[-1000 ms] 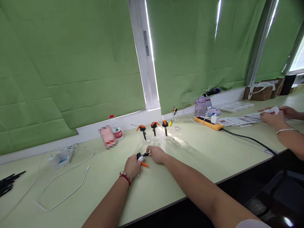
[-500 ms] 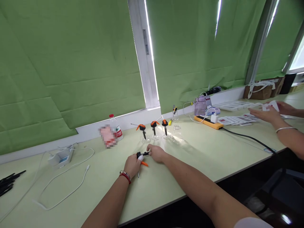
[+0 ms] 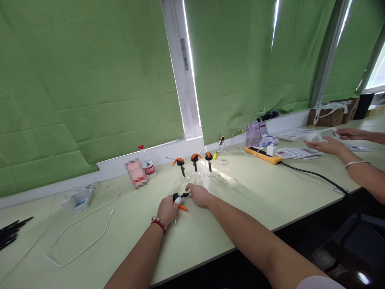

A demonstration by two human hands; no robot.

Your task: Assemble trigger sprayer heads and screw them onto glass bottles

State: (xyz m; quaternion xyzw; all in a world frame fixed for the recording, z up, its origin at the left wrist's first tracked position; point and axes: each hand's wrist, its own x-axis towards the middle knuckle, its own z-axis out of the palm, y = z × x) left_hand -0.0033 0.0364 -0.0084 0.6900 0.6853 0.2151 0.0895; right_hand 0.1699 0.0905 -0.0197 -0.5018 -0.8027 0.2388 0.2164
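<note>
My left hand (image 3: 167,209) is closed around a black lid (image 3: 175,196) with an orange flap (image 3: 183,208), held just over the table. A thin metal rod (image 3: 175,220) sticks out below that hand. From the lid, a black stem (image 3: 185,195) points right, and the fingertips of my right hand (image 3: 198,195) pinch its far end. Behind my hands stand three glass jars topped by similar black-and-orange lids: a left one (image 3: 180,161), a middle one (image 3: 195,157) and a right one (image 3: 208,155). Beside them is a lidless glass jar (image 3: 224,170).
A water bottle (image 3: 150,164) stands at the back, white cables (image 3: 104,233) lie left, and black rods (image 3: 13,232) lie at far left. To the right are an orange power strip (image 3: 264,155), a purple bottle (image 3: 253,134) and another person's hands (image 3: 327,146) holding a white frame.
My hands and the lid between them stay almost still. At the right, the other person's hands have shifted left and apart, with the white frame turned in them.
</note>
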